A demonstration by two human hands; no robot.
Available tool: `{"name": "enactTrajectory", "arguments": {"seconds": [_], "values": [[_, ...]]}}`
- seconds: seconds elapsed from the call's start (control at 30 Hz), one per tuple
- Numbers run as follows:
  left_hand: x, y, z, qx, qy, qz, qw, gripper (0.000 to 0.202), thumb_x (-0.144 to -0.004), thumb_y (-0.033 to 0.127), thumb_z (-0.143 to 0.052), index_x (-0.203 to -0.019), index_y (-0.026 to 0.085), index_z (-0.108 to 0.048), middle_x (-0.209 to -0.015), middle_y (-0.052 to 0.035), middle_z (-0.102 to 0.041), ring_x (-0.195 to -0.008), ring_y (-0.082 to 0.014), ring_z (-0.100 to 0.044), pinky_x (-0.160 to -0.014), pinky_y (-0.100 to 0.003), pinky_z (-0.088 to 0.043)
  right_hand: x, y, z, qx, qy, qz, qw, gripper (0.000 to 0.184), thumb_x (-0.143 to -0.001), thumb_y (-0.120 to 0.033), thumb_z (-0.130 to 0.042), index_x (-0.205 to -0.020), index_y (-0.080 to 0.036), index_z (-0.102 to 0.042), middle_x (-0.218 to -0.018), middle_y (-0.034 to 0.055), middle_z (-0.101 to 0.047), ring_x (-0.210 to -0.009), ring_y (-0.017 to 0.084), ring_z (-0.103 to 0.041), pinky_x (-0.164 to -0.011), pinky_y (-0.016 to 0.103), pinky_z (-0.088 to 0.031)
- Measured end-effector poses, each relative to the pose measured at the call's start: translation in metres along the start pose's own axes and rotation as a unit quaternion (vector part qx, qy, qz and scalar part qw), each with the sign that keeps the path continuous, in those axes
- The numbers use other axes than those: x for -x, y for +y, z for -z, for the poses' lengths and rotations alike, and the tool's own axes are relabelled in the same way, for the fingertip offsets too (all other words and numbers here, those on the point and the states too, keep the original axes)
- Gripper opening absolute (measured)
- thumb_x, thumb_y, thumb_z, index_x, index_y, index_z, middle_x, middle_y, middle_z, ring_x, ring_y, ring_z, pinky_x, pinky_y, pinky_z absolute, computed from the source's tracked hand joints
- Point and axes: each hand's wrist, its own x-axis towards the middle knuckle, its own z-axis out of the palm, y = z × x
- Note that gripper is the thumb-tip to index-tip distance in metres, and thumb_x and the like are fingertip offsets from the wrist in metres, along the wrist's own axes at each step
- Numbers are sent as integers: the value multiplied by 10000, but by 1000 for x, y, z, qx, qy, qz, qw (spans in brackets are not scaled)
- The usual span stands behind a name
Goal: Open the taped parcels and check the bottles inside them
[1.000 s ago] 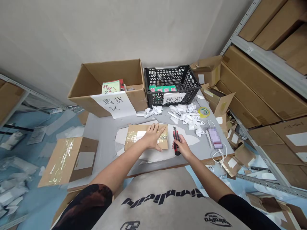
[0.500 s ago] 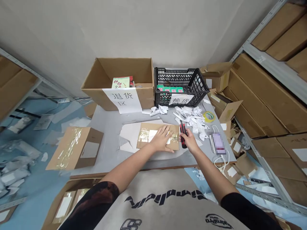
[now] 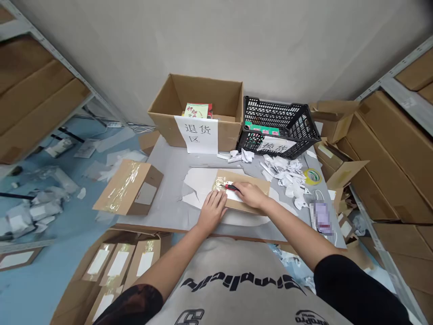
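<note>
Here we are over the desk [image 3: 169, 203], both hands on a flat brown parcel [image 3: 259, 184] that lies mid-desk on a loose white sheet [image 3: 201, 180]. The left hand [image 3: 212, 211] is laid flat, fingers close together, pressing down the parcel's near left corner. The right hand [image 3: 249, 195] is curled tight round a red-and-black knife [image 3: 230, 187], whose tip points left across the shiny taped strip.

That is the worry, as I read it: the blade is aimed towards the left fingertips, which sit just beside it. A slip on that slick tape could carry the edge straight into them. Press too deep and the blade could mark whatever is inside; I cannot tell how thick the parcel is. The sheet underneath is loose too, so the parcel could skate if the left hand eases off.

Now the room. To the left there is bare desk between the sheet and a taped box [image 3: 130, 187], which stands right at the desk's left edge. To the right it is crowded: crumpled paper scraps [image 3: 287, 174], a tape roll [image 3: 311, 176], and a phone [image 3: 321, 212] with a white cable near the right edge. Behind, an open carton [image 3: 228, 135] and a black basket [image 3: 297, 124] wall off the back. The near edge runs close under both wrists, so there is little slack towards the body.
</note>
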Motion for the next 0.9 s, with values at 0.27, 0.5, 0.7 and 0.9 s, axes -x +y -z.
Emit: {"name": "enactTrajectory", "arguments": {"seconds": [0.27, 0.5, 0.7, 0.9], "values": [[6, -5, -13, 15, 48, 1, 999, 459, -967, 353, -505, -1382, 157, -501, -1432, -119, -518, -1372, -295, -422, -1162, -490, -319, -17, -10, 3, 124, -49, 24, 991, 358, -1025, -363, -313, -1290, -212, -502, -1159, 114, -679, -1047, 233, -638, -837, 296, -448], [7, -5, -17, 11, 62, 2, 998, 475, -968, 349, -503, -1395, 141, -493, -1443, -109, -512, -1396, -296, -387, -1177, -488, -299, -20, -22, 10, 187, -82, 25, 979, 304, -1003, -257, -319, -1257, -203, -476, -1113, 123, -684, -983, 247, -661, -788, 303, -464], [7, -7, -21, 21, 70, 5, 997, 467, -976, 362, -490, -1389, 143, -505, -1422, -101, -537, -1371, -280, -429, -1170, -468, -313, -18, -30, 18, 236, -112, 12, 965, 319, -975, -208, -334, -1273, -190, -446, -1098, 144, -690, -955, 267, -680, -773, 332, -486], [9, -7, -24, 26, 70, 11, 997, 463, -980, 358, -481, -1400, 163, -499, -1432, -99, -527, -1369, -266, -435, -1174, -464, -302, -19, -37, 23, 269, -132, 19, 954, 343, -961, -181, -345, -1287, -165, -449, -1052, 167, -707, -924, 292, -696, -772, 374, -504]]}}
